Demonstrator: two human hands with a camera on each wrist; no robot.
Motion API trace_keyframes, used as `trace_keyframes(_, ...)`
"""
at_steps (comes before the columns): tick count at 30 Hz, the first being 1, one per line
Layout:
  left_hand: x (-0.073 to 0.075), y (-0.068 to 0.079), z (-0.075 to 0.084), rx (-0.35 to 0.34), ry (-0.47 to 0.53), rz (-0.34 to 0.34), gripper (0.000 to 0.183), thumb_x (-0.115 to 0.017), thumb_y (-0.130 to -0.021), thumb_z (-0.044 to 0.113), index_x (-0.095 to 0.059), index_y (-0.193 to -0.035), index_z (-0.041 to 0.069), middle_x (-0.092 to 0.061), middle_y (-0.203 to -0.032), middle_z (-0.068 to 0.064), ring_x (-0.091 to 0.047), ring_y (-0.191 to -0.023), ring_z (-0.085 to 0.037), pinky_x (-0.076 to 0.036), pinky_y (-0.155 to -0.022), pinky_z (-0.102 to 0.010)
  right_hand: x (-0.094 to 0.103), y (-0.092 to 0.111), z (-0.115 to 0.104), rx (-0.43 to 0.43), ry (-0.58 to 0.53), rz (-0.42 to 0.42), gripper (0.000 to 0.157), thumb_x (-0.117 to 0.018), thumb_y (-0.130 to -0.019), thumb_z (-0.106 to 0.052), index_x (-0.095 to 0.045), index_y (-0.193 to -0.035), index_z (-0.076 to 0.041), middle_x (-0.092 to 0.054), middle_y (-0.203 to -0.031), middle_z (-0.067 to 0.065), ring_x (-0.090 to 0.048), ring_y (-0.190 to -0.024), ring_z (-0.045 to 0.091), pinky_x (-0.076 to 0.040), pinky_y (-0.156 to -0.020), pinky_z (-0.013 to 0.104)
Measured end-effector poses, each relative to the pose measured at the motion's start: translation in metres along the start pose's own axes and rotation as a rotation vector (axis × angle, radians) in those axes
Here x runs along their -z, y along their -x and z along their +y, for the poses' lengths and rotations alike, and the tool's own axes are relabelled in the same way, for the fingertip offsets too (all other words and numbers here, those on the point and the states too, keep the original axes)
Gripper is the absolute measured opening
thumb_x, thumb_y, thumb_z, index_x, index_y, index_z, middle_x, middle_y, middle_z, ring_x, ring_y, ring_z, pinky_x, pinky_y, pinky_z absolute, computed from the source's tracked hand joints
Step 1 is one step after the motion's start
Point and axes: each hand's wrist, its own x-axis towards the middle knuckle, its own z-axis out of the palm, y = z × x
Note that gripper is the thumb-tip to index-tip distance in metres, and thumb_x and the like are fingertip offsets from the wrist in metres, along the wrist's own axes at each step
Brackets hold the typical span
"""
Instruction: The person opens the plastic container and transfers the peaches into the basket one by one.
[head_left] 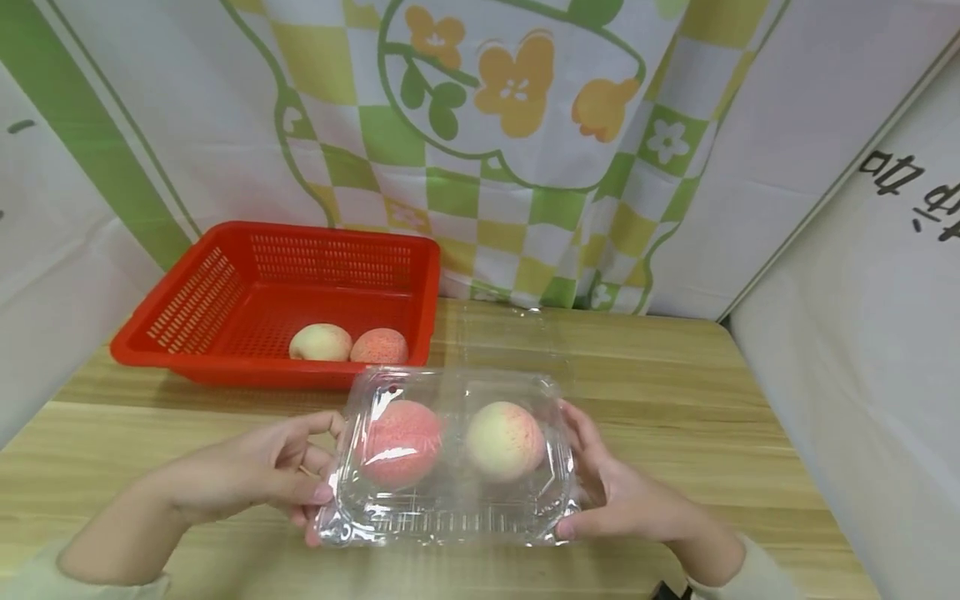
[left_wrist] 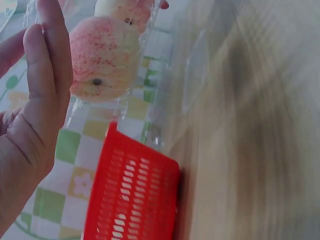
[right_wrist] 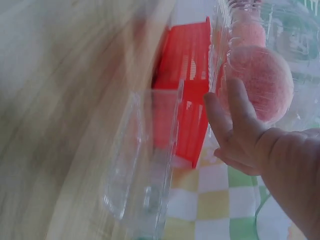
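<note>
Both hands hold a clear plastic fruit box (head_left: 450, 521) over the table, its lid closed. Inside lie a pinkish-red peach (head_left: 401, 443) on the left and a pale yellow peach with a pink blush (head_left: 506, 442) on the right. At the left end, my left hand (head_left: 277, 467) grips the box with its thumb near the front corner. My right hand (head_left: 618, 500) grips the opposite end, thumb at the front corner and fingers along the side. From the right wrist, fingers (right_wrist: 242, 107) show against the box wall beside a peach (right_wrist: 265, 87).
A red plastic basket (head_left: 273, 373) stands at the back left, with a pale peach (head_left: 320, 342) and a redder peach (head_left: 380, 346) in it. Behind the held box, another clear plastic container (right_wrist: 145, 165) rests on the wooden table (head_left: 675, 392). A patterned curtain (head_left: 487, 208) hangs behind.
</note>
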Motion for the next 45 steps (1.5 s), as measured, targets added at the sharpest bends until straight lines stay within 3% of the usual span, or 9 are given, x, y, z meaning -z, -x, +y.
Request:
trace_keyframes(4, 0.005, 0.012, -0.008, 0.028, -0.01, 0.003, 0.034, -0.05, -0.096, -0.004, -0.036, -0.127, 0.004, -0.071, -0.094, -0.008, -0.074, -0.075, -0.033, -0.061, -0.072, -0.041, -0.009, -0.001, 0.002, -0.036, 0.058, -0.007, 0.12, -0.078, -0.082, -0.008, 0.017, -0.156, -0.011, 0.019, -0.161, 0.027, -0.009, -0.143, 0.061, -0.038, -0.109, 0.06)
trace_keyframes(7, 0.01, 0.02, -0.018, 0.002, -0.006, -0.019, 0.035, -0.048, -0.096, -0.006, -0.034, -0.127, 0.004, -0.068, -0.089, -0.004, -0.073, -0.075, -0.04, -0.06, -0.069, -0.039, -0.015, -0.002, 0.004, -0.072, 0.082, -0.03, 0.119, -0.077, -0.084, -0.011, 0.017, -0.155, -0.007, 0.022, -0.16, 0.028, -0.016, -0.142, 0.061, -0.043, -0.108, 0.054)
trace_keyframes(13, 0.014, 0.036, -0.037, -0.024, 0.043, -0.044, 0.039, -0.045, -0.095, -0.011, -0.033, -0.13, 0.002, -0.046, -0.077, -0.033, -0.068, -0.07, -0.045, -0.061, -0.068, -0.043, -0.025, -0.008, 0.009, -0.08, 0.056, -0.085, 0.112, -0.077, -0.085, -0.01, 0.011, -0.153, -0.003, 0.011, -0.163, 0.025, -0.026, -0.142, 0.057, -0.046, -0.108, 0.039)
trace_keyframes(17, 0.016, 0.043, -0.048, -0.02, 0.054, -0.039, 0.044, -0.047, -0.094, -0.01, -0.032, -0.133, 0.005, -0.056, -0.077, -0.021, -0.071, -0.071, -0.039, -0.061, -0.068, -0.042, -0.03, -0.009, 0.013, -0.102, 0.044, -0.108, 0.11, -0.077, -0.085, -0.012, 0.009, -0.153, -0.005, 0.006, -0.163, 0.023, -0.026, -0.142, 0.056, -0.045, -0.11, 0.04)
trace_keyframes(20, 0.017, 0.045, -0.054, -0.018, 0.057, -0.034, 0.047, -0.047, -0.094, -0.01, -0.03, -0.136, 0.006, -0.06, -0.081, -0.021, -0.073, -0.074, -0.038, -0.062, -0.068, -0.036, -0.032, -0.009, 0.016, -0.125, 0.054, -0.124, 0.109, -0.076, -0.087, -0.015, 0.011, -0.153, -0.004, 0.006, -0.163, 0.023, -0.026, -0.142, 0.057, -0.044, -0.111, 0.044)
trace_keyframes(24, 0.018, 0.043, -0.06, -0.019, 0.075, -0.057, 0.047, -0.045, -0.095, -0.012, -0.028, -0.137, 0.001, -0.059, -0.081, -0.024, -0.074, -0.076, -0.036, -0.062, -0.069, -0.037, -0.033, -0.01, 0.02, -0.138, 0.073, -0.132, 0.111, -0.076, -0.087, -0.018, 0.012, -0.152, 0.0, 0.004, -0.162, 0.026, -0.025, -0.14, 0.06, -0.045, -0.11, 0.046)
trace_keyframes(29, 0.019, 0.037, -0.065, 0.055, 0.115, -0.051, 0.049, -0.047, -0.097, -0.007, -0.023, -0.14, -0.004, -0.068, -0.091, -0.004, -0.076, -0.08, -0.028, -0.062, -0.074, -0.033, -0.033, -0.013, 0.029, -0.173, 0.036, -0.125, 0.112, -0.077, -0.086, -0.016, 0.012, -0.152, 0.003, 0.004, -0.162, 0.028, -0.026, -0.142, 0.057, -0.043, -0.111, 0.042)
trace_keyframes(36, 0.022, 0.025, -0.066, 0.094, 0.146, -0.065, 0.043, -0.051, -0.098, -0.005, -0.03, -0.134, -0.002, -0.07, -0.097, -0.003, -0.075, -0.082, -0.023, -0.06, -0.074, -0.025, -0.03, -0.014, 0.038, -0.19, 0.016, -0.148, 0.113, -0.075, -0.089, -0.017, 0.017, -0.151, 0.004, 0.009, -0.162, 0.028, -0.019, -0.144, 0.056, -0.042, -0.113, 0.04)
trace_keyframes(45, 0.026, 0.01, -0.064, 0.099, 0.108, -0.074, 0.031, -0.054, -0.097, -0.003, -0.033, -0.119, 0.001, -0.069, -0.092, -0.001, -0.075, -0.082, -0.022, -0.06, -0.072, -0.025, -0.025, -0.013, 0.042, -0.266, 0.099, -0.049, 0.119, -0.08, -0.083, -0.014, 0.014, -0.153, 0.004, 0.004, -0.161, 0.03, -0.032, -0.137, 0.046, -0.043, -0.111, 0.038)
